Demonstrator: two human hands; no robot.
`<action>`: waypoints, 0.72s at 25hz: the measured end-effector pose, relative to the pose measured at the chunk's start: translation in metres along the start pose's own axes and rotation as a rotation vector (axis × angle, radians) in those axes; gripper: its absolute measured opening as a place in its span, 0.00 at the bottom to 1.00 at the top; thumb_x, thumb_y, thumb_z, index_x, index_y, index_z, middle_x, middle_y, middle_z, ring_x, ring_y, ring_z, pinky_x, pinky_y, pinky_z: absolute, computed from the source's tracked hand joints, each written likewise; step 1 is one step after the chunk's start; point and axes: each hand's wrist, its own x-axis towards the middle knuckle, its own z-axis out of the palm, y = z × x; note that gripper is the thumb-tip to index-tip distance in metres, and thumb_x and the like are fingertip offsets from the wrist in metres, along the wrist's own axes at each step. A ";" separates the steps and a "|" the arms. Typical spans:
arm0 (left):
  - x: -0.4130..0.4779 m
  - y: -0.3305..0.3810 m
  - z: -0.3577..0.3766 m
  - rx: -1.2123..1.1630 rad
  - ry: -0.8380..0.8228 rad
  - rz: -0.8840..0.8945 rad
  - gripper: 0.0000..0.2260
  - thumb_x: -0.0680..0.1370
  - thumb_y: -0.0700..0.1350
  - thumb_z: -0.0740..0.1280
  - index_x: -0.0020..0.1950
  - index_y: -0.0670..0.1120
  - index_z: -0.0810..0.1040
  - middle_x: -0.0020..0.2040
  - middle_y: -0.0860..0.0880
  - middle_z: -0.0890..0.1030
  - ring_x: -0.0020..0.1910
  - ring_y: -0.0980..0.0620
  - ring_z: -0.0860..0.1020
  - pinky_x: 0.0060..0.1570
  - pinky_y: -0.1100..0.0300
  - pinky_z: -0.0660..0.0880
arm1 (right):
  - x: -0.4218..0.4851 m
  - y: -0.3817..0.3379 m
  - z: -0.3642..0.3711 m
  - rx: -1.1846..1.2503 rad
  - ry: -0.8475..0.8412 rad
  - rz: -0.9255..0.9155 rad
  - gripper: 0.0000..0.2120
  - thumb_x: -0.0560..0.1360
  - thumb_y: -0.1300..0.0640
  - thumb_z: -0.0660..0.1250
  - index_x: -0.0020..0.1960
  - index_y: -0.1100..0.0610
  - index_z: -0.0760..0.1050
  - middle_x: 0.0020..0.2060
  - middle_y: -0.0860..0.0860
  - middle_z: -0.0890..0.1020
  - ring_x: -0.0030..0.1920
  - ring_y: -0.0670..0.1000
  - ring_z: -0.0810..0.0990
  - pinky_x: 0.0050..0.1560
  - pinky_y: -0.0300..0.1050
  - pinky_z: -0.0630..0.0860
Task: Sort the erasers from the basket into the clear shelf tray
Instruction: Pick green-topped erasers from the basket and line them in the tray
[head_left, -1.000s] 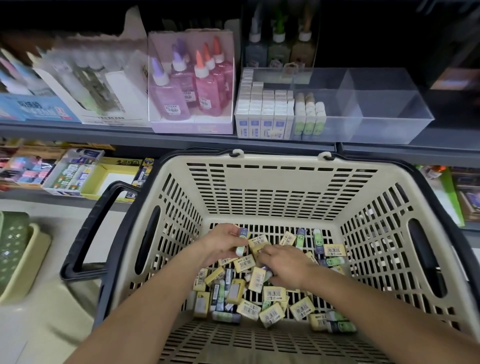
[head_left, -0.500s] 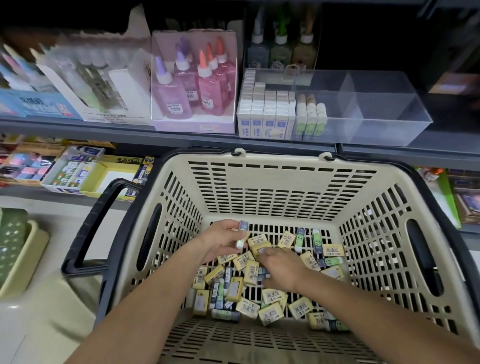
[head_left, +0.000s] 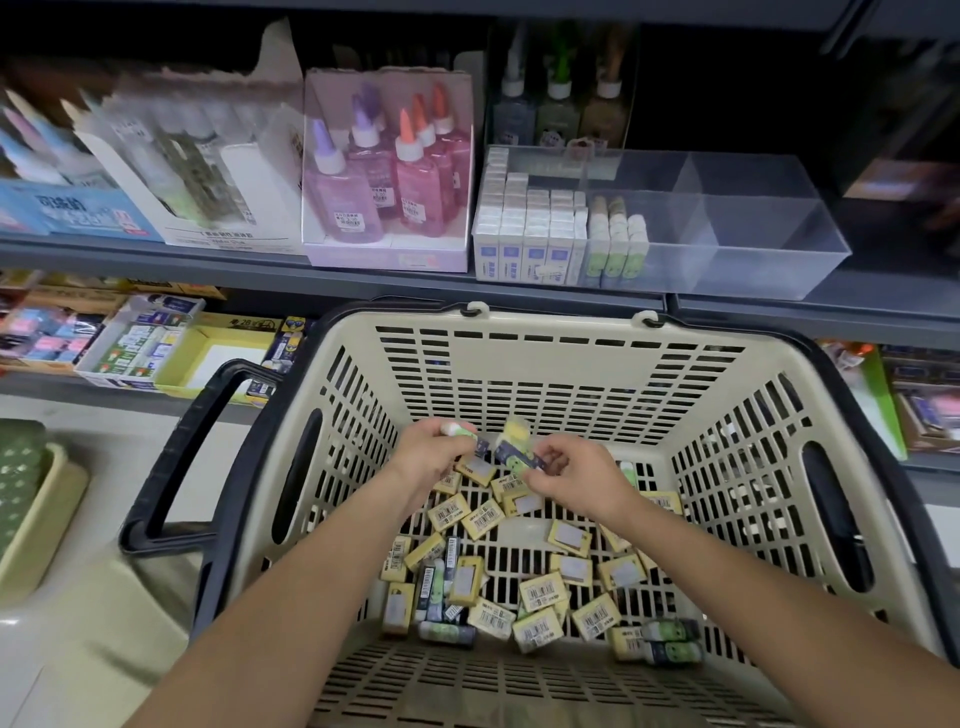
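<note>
A grey metal shop shelf (head_left: 260, 262) is seen above a pale floor (head_left: 119, 431); a beige slotted basket (head_left: 561, 358) with black handles is set before it. The clear shelf tray (head_left: 769, 260) is stood on the shelf just beyond the basket's far rim; white-and-blue boxes (head_left: 524, 234) are packed in its left compartment, and green-and-white tray erasers (head_left: 618, 244) are stood beside them. Loose erasers (head_left: 540, 592) are scattered over the basket floor; barcode stickers are borne on many, their digits too small to read.

A green-and-white eraser (head_left: 460, 431) is gripped in the curled left hand (head_left: 426, 460); a yellow-topped eraser (head_left: 511, 447) in a dark sleeve is pinched by the right hand (head_left: 576, 480); both are held above the pile.

Pink and purple glue bottles (head_left: 410, 176) are labelled with white stickers; what looks like "28" is printed on a yellow carton (head_left: 228, 325); the characters on a blue carton (head_left: 67, 208) are blurred.
</note>
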 end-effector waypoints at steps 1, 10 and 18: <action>-0.001 0.001 0.002 -0.015 -0.005 0.005 0.07 0.73 0.34 0.68 0.47 0.44 0.80 0.39 0.46 0.76 0.30 0.55 0.65 0.32 0.62 0.63 | 0.001 -0.004 0.001 0.094 0.015 0.015 0.04 0.69 0.54 0.72 0.41 0.49 0.77 0.32 0.43 0.77 0.31 0.38 0.73 0.36 0.31 0.72; -0.012 0.006 0.016 -0.319 -0.323 -0.102 0.03 0.76 0.38 0.65 0.49 0.42 0.75 0.46 0.43 0.80 0.43 0.48 0.80 0.45 0.56 0.77 | 0.002 -0.020 0.005 0.189 -0.051 -0.054 0.10 0.77 0.55 0.65 0.55 0.54 0.81 0.41 0.52 0.83 0.40 0.46 0.79 0.46 0.44 0.76; -0.010 0.001 0.011 -0.300 -0.351 -0.101 0.10 0.80 0.47 0.61 0.59 0.43 0.73 0.51 0.43 0.79 0.49 0.46 0.79 0.46 0.52 0.77 | 0.004 -0.027 -0.004 0.330 -0.085 0.036 0.03 0.78 0.59 0.63 0.47 0.51 0.73 0.44 0.54 0.83 0.37 0.45 0.83 0.42 0.44 0.77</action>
